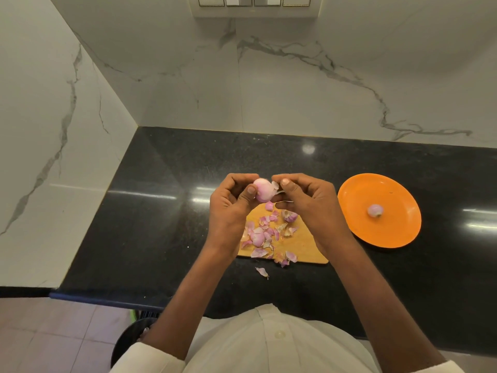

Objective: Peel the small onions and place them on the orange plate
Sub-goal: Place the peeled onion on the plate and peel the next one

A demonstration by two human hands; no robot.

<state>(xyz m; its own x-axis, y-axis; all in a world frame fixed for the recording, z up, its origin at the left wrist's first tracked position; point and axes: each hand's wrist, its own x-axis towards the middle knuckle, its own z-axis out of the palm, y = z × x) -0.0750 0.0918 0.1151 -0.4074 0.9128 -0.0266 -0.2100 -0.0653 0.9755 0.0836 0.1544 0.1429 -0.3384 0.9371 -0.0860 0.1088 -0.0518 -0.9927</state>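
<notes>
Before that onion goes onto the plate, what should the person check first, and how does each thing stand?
1. Left hand grips the onion firmly: ok.
2. Skin fully off: not ok; the right hand pinches a loose peel at the onion.
3. Orange plate has room: ok, one peeled onion on it.
4. Path to the plate free: ok.
5. Scraps stay on the cutting board: not ok, one peel piece lies on the counter.

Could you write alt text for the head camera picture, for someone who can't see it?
Above a wooden cutting board strewn with peels, a person's left hand holds a small onion while the right hand pinches its loose skin. One peeled onion lies on an orange plate to the right.
</notes>
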